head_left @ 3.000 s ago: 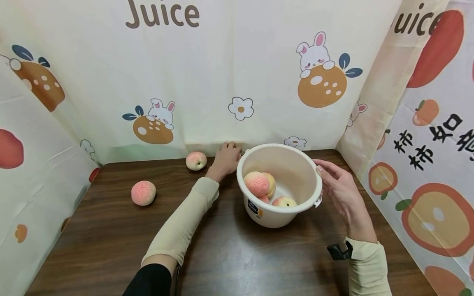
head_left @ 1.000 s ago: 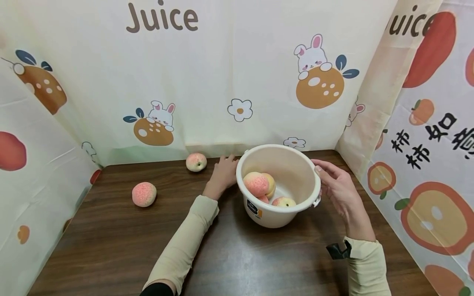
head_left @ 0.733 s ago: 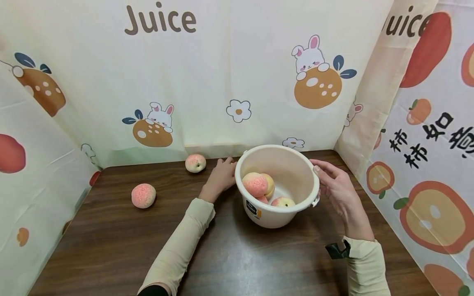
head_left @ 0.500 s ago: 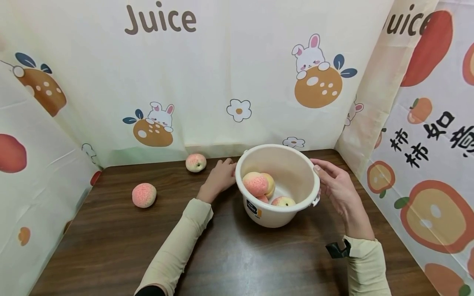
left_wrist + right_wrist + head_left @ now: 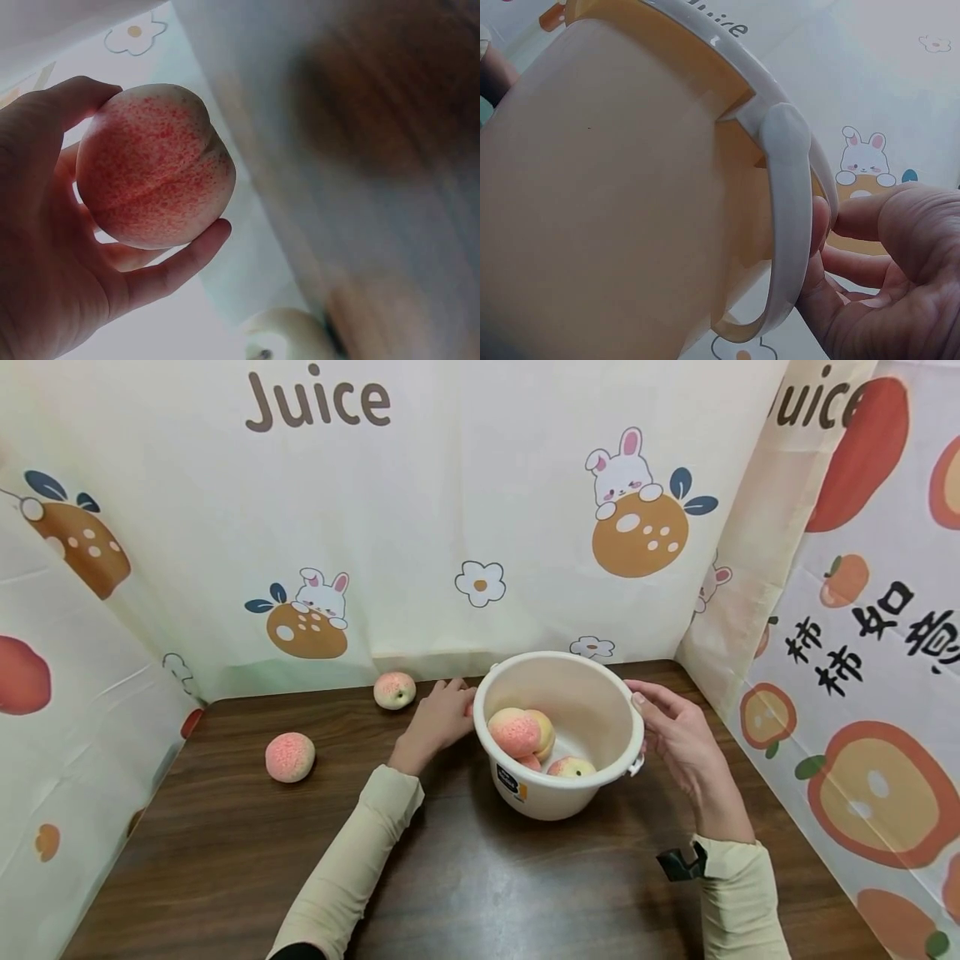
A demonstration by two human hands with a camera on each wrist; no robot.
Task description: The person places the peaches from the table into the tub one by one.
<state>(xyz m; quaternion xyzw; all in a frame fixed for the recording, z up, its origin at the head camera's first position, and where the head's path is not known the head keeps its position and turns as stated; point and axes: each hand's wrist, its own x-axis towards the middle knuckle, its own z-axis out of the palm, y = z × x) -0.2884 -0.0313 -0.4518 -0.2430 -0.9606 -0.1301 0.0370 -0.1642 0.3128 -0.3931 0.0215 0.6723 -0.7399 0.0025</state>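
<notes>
On the dark wooden surface [image 5: 525, 893], nearest us, is the white bucket [image 5: 543, 807], with several peaches [image 5: 514, 732] inside. The right hand [image 5: 686, 739] has its grip clamped on the bucket's right edge; we judge that a one-sided pull there could tip it and roll the fruit out. Well to the left lies a loose peach [image 5: 290, 757]. Farther back, the left hand [image 5: 441, 714] has its grip clamped round a held peach [image 5: 156, 166], just beside the bucket; lifted too low, it might catch the rim and slip. Farthest, by the printed cloth [image 5: 420, 510], a careless wrist could nudge another peach [image 5: 394, 691].
</notes>
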